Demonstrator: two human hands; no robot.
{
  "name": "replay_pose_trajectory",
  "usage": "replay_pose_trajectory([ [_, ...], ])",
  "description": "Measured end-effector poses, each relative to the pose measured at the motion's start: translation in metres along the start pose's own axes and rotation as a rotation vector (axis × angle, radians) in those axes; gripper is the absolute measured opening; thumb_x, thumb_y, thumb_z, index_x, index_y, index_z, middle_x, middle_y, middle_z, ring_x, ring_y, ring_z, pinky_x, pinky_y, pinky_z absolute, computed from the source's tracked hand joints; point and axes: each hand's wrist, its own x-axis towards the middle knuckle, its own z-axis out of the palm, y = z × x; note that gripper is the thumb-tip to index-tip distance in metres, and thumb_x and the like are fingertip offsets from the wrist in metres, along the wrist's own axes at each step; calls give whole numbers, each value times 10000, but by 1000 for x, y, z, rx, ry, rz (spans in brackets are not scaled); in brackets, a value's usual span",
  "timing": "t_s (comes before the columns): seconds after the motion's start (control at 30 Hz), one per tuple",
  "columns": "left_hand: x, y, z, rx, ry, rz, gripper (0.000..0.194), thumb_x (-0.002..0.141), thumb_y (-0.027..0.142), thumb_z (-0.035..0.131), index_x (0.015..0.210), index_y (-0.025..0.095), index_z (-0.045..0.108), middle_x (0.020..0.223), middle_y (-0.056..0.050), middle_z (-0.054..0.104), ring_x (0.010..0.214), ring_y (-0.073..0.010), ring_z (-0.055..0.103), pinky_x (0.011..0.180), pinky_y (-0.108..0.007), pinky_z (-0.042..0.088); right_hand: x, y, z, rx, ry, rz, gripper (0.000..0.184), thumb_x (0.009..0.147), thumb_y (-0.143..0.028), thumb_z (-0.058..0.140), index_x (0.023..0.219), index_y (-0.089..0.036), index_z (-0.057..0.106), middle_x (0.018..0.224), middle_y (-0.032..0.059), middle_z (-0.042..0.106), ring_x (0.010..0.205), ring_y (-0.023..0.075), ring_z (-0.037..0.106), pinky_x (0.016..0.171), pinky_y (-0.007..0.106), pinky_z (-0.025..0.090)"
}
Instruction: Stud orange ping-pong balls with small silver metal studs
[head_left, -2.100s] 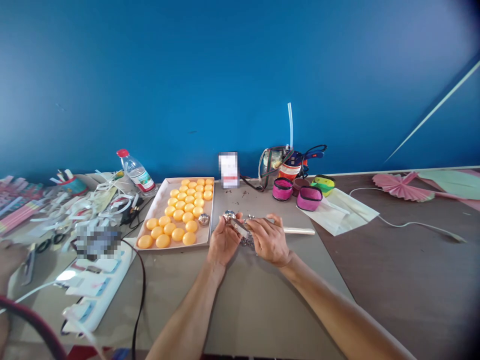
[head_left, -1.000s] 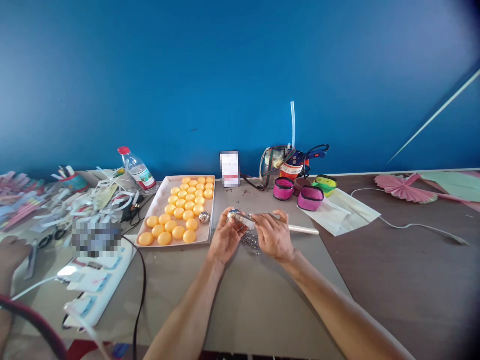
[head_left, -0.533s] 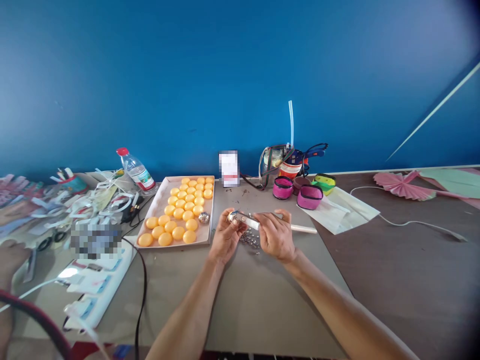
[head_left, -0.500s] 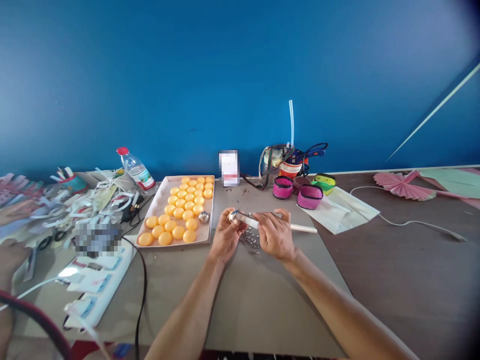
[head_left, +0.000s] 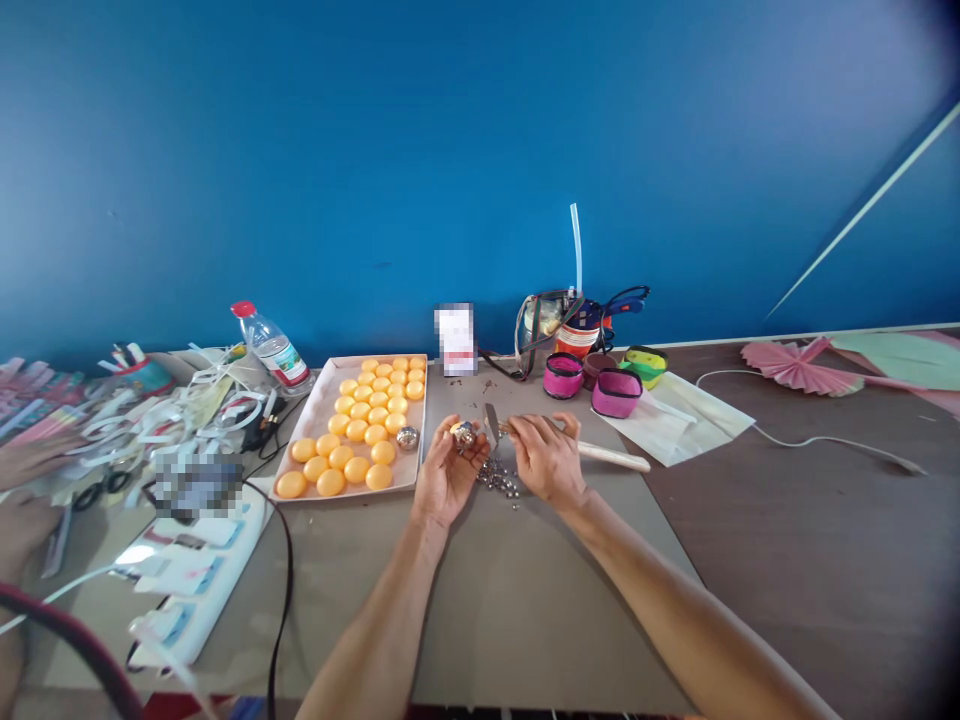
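Note:
In my left hand (head_left: 446, 475) rests a ball (head_left: 465, 436) that is mostly covered in shiny silver, with some orange-yellow showing at its side. The fingers curl round it from below. My right hand (head_left: 549, 458) grips a tool with a flat metal blade (head_left: 491, 424) and a long pale handle (head_left: 615, 457). The blade stands just right of the ball, apart from it. Small silver beads (head_left: 497, 478) lie loose on the grey mat (head_left: 525, 610) beneath and between the hands. To the left, a shallow box (head_left: 352, 495) holds rows of orange-yellow balls (head_left: 358, 428) and one silver-covered ball (head_left: 407, 438).
A bottle (head_left: 277, 350) leans behind the box. Left are a white power strip (head_left: 202, 590), a black cable (head_left: 290, 570), white strips (head_left: 232, 390) and another person's hand (head_left: 37, 455). Magenta bands (head_left: 616, 393) and white paper (head_left: 697, 420) lie right.
My right hand has turned the tool, and its blade has drawn back from the ball to the right. The silver-covered ball in my left hand is now more exposed.

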Motion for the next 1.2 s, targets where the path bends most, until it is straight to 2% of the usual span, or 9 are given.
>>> replay_pose_trajectory([
  [0.2, 4, 0, -6, 6, 8, 26, 296, 763, 198, 621, 1046, 222, 538, 997, -58, 639, 835, -142, 618, 837, -309, 453, -2, 5, 0, -32, 23, 64, 190, 858, -178, 447, 1013, -173, 558, 917, 66, 648, 833, 168, 555, 883, 342, 235],
  [0.37, 5, -1, -7, 48, 21, 49, 253, 743, 200, 651, 979, 221, 564, 974, -42, 639, 806, -119, 608, 795, -269, 460, -4, 20, 8, -115, -72, 192, 191, 866, -224, 435, 1000, -187, 567, 932, 60, 633, 860, 181, 530, 875, 342, 227],
  [0.57, 3, -1, -7, 78, 17, 45, 375, 704, 146, 680, 1035, 272, 559, 1018, -20, 629, 867, -126, 604, 801, -270, 454, -9, 40, 18, -202, -215, 359, 191, 841, -225, 456, 983, -187, 579, 925, 68, 620, 882, 205, 516, 822, 339, 247],
  [0.73, 2, -2, -7, 100, 24, 52, 440, 706, 126, 671, 1083, 313, 543, 1067, 2, 610, 835, -119, 605, 786, -290, 458, -14, 49, 23, -262, -308, 440, 196, 832, -215, 454, 967, -178, 592, 933, 102, 610, 881, 231, 503, 783, 354, 264],
  [0.87, 3, -2, -8, 140, 51, 61, 418, 688, 130, 681, 1058, 286, 566, 1049, -10, 615, 787, -111, 600, 713, -257, 462, -15, 48, 23, -287, -291, 473, 221, 818, -185, 450, 971, -176, 608, 951, 134, 593, 906, 263, 483, 776, 382, 286],
  [0.93, 3, -2, -9, 156, 66, 69, 416, 679, 128, 684, 1051, 280, 573, 1036, -10, 616, 764, -107, 596, 668, -238, 456, -14, 45, 22, -259, -220, 436, 264, 821, -184, 443, 1036, -183, 597, 1029, 140, 570, 957, 277, 464, 801, 402, 298],
  [1.0, 4, -2, -9, 168, 86, 77, 420, 668, 123, 685, 1043, 279, 578, 1022, -6, 616, 744, -102, 592, 630, -220, 444, -12, 40, 21, -167, -188, 341, 296, 836, -193, 428, 1093, -190, 575, 1094, 128, 551, 986, 273, 460, 823, 410, 318],
  [1.1, 4, 0, -10, 176, 109, 77, 430, 654, 119, 686, 1039, 278, 578, 991, -1, 618, 705, -88, 583, 592, -202, 426, -10, 30, 23, 37, -261, 122, 323, 865, -201, 391, 1143, -193, 553, 1131, 109, 556, 1014, 248, 475, 858, 404, 356],
  [1.2, 4, 1, -10, 181, 113, 61, 417, 667, 136, 676, 1046, 274, 569, 977, -8, 619, 685, -80, 572, 600, -203, 426, -11, 20, 29, 170, -334, -42, 365, 887, -226, 359, 1215, -162, 505, 1249, 127, 503, 1145, 240, 437, 959, 411, 347],
])
